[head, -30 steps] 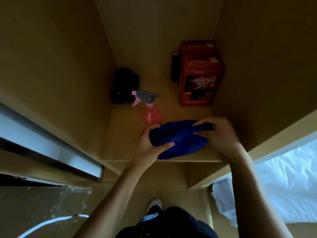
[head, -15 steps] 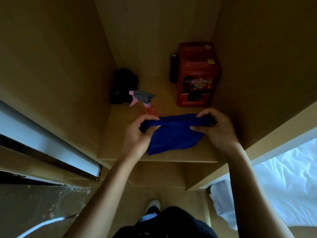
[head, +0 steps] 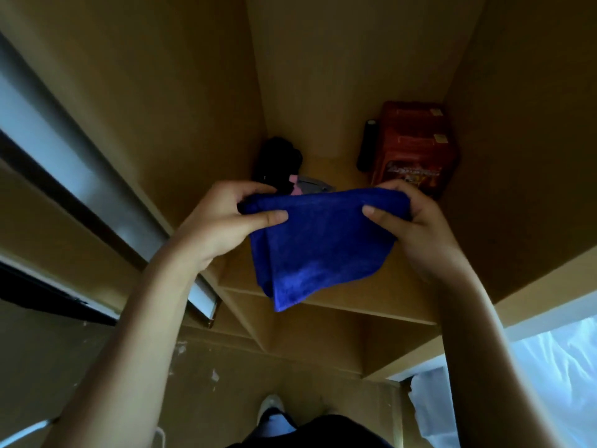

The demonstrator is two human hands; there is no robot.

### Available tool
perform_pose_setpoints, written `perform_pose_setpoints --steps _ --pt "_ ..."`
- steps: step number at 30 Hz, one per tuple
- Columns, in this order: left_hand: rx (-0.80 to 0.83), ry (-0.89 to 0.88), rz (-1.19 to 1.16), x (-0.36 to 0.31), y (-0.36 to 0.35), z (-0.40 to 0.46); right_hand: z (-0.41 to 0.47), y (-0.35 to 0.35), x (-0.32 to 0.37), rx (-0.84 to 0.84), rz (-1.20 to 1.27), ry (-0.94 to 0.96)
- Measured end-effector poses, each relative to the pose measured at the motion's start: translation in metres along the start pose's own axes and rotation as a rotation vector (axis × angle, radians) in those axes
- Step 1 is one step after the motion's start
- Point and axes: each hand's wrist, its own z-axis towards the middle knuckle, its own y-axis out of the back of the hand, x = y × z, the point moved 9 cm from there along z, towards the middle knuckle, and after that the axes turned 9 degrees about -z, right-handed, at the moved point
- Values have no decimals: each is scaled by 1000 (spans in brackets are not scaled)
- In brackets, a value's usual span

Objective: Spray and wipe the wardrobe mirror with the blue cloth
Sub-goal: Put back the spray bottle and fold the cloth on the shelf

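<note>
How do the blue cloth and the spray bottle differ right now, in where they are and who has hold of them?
The blue cloth is pinched along its top edge by the left hand and right hand; the spray bottle is in neither grip. The blue cloth hangs in full view, while the spray bottle stands behind it with only its grey and pink head showing. Both are at the same wardrobe shelf.

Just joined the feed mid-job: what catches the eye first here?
The blue cloth stands out, held up in the middle of the view, pinched at its top corners by the left hand and the right hand. Behind it, a red box sits in the shelf's back right corner, and the spray bottle's grey and pink trigger peeks over the cloth.
</note>
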Motion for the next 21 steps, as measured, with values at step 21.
perform_pose_setpoints --steps 21 --pt "-633 -736 625 -70 236 -156 -50 -226 181 -732 -444 670"
